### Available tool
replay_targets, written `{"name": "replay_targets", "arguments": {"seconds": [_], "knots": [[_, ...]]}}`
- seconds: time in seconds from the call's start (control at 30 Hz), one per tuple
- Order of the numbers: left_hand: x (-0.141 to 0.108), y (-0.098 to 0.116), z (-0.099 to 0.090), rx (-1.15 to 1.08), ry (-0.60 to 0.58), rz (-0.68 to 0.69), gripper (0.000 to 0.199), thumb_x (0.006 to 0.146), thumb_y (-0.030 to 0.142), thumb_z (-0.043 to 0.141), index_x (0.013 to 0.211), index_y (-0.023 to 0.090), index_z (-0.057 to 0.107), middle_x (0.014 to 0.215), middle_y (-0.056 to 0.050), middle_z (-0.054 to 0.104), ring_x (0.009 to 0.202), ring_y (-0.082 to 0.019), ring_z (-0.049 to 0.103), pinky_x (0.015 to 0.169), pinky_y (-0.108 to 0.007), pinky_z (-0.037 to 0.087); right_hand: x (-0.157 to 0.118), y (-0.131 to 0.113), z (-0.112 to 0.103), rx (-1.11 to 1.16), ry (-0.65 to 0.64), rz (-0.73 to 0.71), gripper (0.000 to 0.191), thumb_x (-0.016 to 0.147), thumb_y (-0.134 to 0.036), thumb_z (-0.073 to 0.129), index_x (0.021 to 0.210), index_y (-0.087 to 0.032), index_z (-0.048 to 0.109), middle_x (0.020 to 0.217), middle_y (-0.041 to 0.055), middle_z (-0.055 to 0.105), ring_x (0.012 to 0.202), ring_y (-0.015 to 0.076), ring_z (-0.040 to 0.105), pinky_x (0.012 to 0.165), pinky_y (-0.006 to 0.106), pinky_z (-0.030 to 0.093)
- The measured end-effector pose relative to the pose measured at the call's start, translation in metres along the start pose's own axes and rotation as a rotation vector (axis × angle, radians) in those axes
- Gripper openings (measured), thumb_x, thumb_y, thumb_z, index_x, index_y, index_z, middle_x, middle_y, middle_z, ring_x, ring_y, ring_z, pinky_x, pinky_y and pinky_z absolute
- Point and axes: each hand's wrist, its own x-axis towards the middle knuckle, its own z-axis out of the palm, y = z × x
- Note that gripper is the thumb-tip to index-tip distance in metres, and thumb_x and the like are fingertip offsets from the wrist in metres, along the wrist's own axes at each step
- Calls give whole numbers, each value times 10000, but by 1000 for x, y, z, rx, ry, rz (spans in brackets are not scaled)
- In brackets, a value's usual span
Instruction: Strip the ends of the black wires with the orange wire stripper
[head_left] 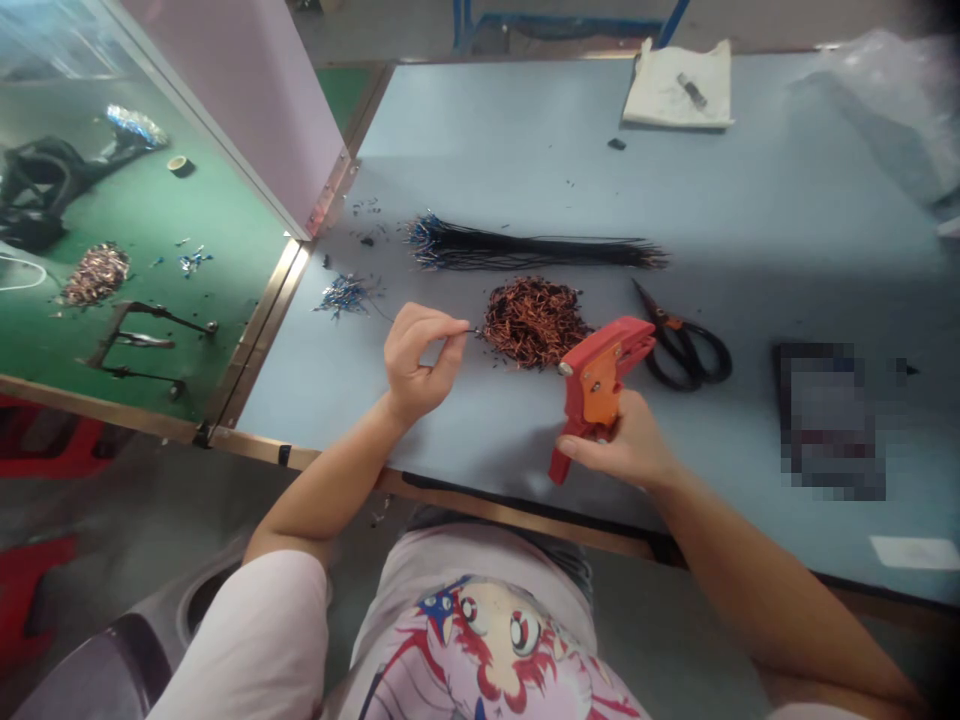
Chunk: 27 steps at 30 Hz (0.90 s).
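My left hand (424, 360) pinches a thin black wire (472, 331) between thumb and fingertip, its short end pointing right. My right hand (630, 445) is wrapped round the handles of a red and orange wire stripper (600, 385), whose head points up and to the right. Between the hands and slightly beyond them lies a pile of short copper-coloured wire pieces (534, 322). Behind that pile stretches a bundle of black wires (525, 248) with blue and metal ends at its left. A small heap of blue-ended pieces (345, 294) sits left of it.
Black-handled scissors (686, 350) lie right of the stripper. A dark blurred object (829, 415) is farther right. A white cloth or paper (679, 88) and clear plastic (892, 110) are at the back. An upright panel (247, 100) borders a green surface (217, 200) with more pieces at left.
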Motion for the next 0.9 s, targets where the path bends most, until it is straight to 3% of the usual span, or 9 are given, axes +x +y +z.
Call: {"name": "replay_targets", "arguments": {"seconds": [0.1, 0.3, 0.4, 0.5, 0.6, 0.7, 0.8, 0.9], "knots": [[-3, -1, 1, 23, 3, -17, 115, 999, 327, 503, 961, 261, 589, 740, -8, 648, 707, -156, 603, 654, -310, 462, 0, -3, 1, -37, -15, 1, 192, 680, -246, 707, 584, -205, 546, 436, -28, 541, 425, 96, 387, 416, 245, 252], [-4, -11, 1, 201, -334, 189, 202, 974, 303, 473, 966, 292, 675, 757, -11, 711, 708, -158, 617, 685, -335, 412, 1, -7, 3, -70, -3, -8, 138, 661, -223, 683, 591, -205, 565, 454, -28, 561, 427, 94, 386, 417, 248, 252], [2, -19, 1, 302, -436, 292, 210, 969, 281, 493, 970, 319, 700, 783, 0, 738, 728, -167, 614, 655, -355, 330, 2, -7, 4, -83, 7, -32, 141, 657, -231, 680, 573, -200, 571, 459, -31, 549, 430, 88, 387, 422, 244, 260], [17, -25, -1, 389, -498, 279, 220, 984, 319, 486, 979, 321, 706, 822, -14, 748, 770, -192, 620, 662, -371, 303, 2, -7, 5, -73, 3, -49, 147, 652, -222, 675, 549, -196, 573, 463, -29, 552, 441, 87, 393, 427, 242, 274], [44, -31, -9, 491, -478, 160, 248, 995, 395, 473, 995, 300, 702, 887, -38, 742, 865, -223, 635, 737, -391, 349, 0, -8, 6, -83, -40, -45, 143, 671, -200, 664, 541, -192, 603, 468, -20, 572, 459, 95, 406, 444, 246, 294], [79, -36, -29, 582, -386, 4, 287, 1007, 466, 471, 1012, 273, 684, 944, -48, 709, 961, -244, 618, 912, -435, 380, -1, -11, 5, -87, -49, -47, 127, 679, -203, 662, 559, -189, 622, 466, -21, 569, 473, 99, 417, 464, 250, 296], [104, -35, -64, 708, -279, 62, 328, 979, 515, 525, 981, 237, 698, 938, -72, 695, 981, -262, 578, 957, -462, 372, -1, -9, 3, -41, -56, -8, 97, 672, -199, 672, 599, -185, 609, 470, -31, 548, 476, 94, 403, 469, 249, 279], [104, -26, -97, 815, -201, 153, 304, 955, 484, 573, 966, 218, 721, 873, -73, 688, 903, -251, 579, 953, -471, 370, 2, 0, 0, 157, -75, 31, 248, 650, -280, 766, 612, -191, 538, 503, -46, 490, 484, 86, 368, 465, 245, 271]]}}
